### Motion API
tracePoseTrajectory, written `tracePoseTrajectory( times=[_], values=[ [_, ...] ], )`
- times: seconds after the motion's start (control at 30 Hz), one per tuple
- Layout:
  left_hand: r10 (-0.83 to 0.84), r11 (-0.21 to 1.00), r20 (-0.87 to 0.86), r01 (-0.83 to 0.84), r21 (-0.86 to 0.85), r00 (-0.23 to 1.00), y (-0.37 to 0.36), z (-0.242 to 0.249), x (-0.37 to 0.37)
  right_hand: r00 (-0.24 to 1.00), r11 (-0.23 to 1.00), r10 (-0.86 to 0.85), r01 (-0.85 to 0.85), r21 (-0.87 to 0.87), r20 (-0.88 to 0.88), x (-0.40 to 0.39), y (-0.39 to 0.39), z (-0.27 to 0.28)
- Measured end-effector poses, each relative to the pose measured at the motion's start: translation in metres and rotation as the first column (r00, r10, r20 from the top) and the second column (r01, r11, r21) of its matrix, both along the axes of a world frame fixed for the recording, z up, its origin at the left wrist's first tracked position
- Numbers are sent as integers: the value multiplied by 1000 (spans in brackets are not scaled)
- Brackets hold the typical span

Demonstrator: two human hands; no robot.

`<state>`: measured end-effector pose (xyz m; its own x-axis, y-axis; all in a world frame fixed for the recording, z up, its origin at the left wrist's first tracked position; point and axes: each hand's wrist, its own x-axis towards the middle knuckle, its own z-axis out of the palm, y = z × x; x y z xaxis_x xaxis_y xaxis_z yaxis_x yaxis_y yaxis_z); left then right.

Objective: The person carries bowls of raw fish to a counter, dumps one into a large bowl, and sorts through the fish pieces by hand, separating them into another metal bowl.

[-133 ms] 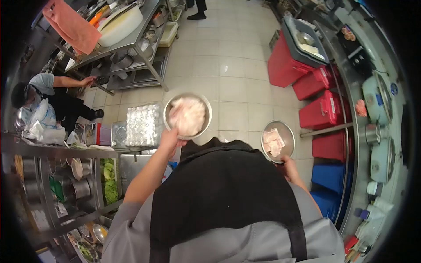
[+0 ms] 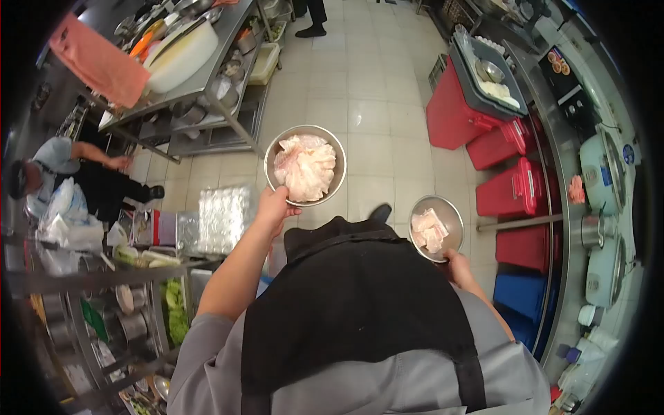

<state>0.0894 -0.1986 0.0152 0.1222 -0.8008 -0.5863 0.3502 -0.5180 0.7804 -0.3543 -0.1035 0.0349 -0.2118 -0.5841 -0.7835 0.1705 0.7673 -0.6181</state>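
My left hand (image 2: 275,205) grips the rim of a round metal bowl (image 2: 339,181), thumb over the edge and fingers beneath. Pale pinkish raw meat (image 2: 305,168), probably chicken, fills most of that bowl. On the other side, my right hand (image 2: 456,265) holds a smaller metal bowl (image 2: 453,220) by its near rim. A few pale pieces of raw meat (image 2: 429,231) lie in it. Both bowls are held in the air over the tiled floor, one to each side of my black apron (image 2: 360,304). The fingers of my right hand are partly hidden.
A steel table (image 2: 207,76) with a white round block (image 2: 183,55) stands ahead left. Egg trays (image 2: 225,220) and a person in grey (image 2: 59,155) are at left. Red bins (image 2: 508,187) and a long steel counter (image 2: 564,277) line the right. Another person's shoe (image 2: 311,32) shows far ahead.
The bowl in my left hand has shifted slightly right and up in view and looks sharper. My shoe now shows beyond the apron. Both hands keep their hold.
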Motion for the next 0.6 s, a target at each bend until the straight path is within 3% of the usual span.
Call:
tracePoseTrajectory(
  times=[0.07,0.17,0.23,0.3,0.37,0.4,0.43,0.53,0.6],
  values=[
    [-14,999,-18,13,-52,1000,-60,0,3,999,998,38,-37,-42,17,0,-63,-8],
    [17,1000,-90,-16,12,996,-107,-5,12,980,981,195,-195,23,-27,10,-153,-6],
    [32,999,-142,-26,48,989,-130,-23,23,992,995,92,-88,-47,85,-6,-214,-57],
    [334,939,-160,-314,139,929,-154,-10,7,985,988,145,-139,-72,89,-5,-283,-51],
    [225,972,-228,-203,117,947,-167,-24,33,981,979,180,-173,-106,66,-5,-353,-48],
    [354,904,36,-352,242,935,-186,-25,36,977,972,208,-201,-120,46,-4,-387,-44],
    [298,901,202,-345,264,933,-197,-33,46,982,976,185,-177,-129,47,0,-417,-36],
    [-98,919,633,-175,354,768,-212,-66,88,984,972,169,-156,-177,61,12,-507,-14],
    [-326,888,748,-84,451,578,-237,-94,109,979,965,172,-145,-219,106,13,-564,-13]
  ],
)
